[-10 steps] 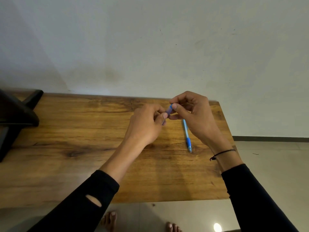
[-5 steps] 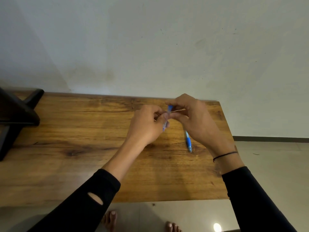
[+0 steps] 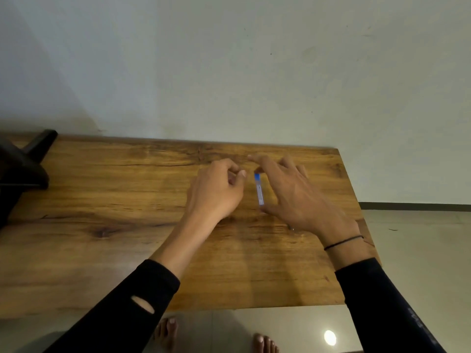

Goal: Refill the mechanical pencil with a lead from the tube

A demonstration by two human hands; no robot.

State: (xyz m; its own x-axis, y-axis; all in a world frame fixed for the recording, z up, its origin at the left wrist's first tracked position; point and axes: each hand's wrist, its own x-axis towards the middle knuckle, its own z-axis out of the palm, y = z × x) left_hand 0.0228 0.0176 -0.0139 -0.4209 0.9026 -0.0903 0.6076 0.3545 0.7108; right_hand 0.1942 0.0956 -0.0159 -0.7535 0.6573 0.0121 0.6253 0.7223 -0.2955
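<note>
A clear lead tube (image 3: 259,191) with a blue cap lies on the wooden table (image 3: 107,197), between my two hands. My right hand (image 3: 295,197) hovers just right of it with fingers spread, thumb tip near the tube's near end, holding nothing. My left hand (image 3: 218,193) is just left of the tube, fingers curled and thumb against the fingertips. I cannot see whether a thin lead is pinched there. The blue mechanical pencil is almost wholly hidden under my right hand; only a small bit of its tip (image 3: 292,228) shows by the wrist.
A black stand-like object (image 3: 24,171) sits on the table's far left. The table's right edge (image 3: 355,207) runs close to my right hand, with tiled floor beyond. A wall rises behind the table. My bare feet (image 3: 167,332) show below the near edge.
Both hands held the tube together in the air; now the tube lies on the table, my right hand has opened and spread over the pencil, and my left hand has drawn slightly away.
</note>
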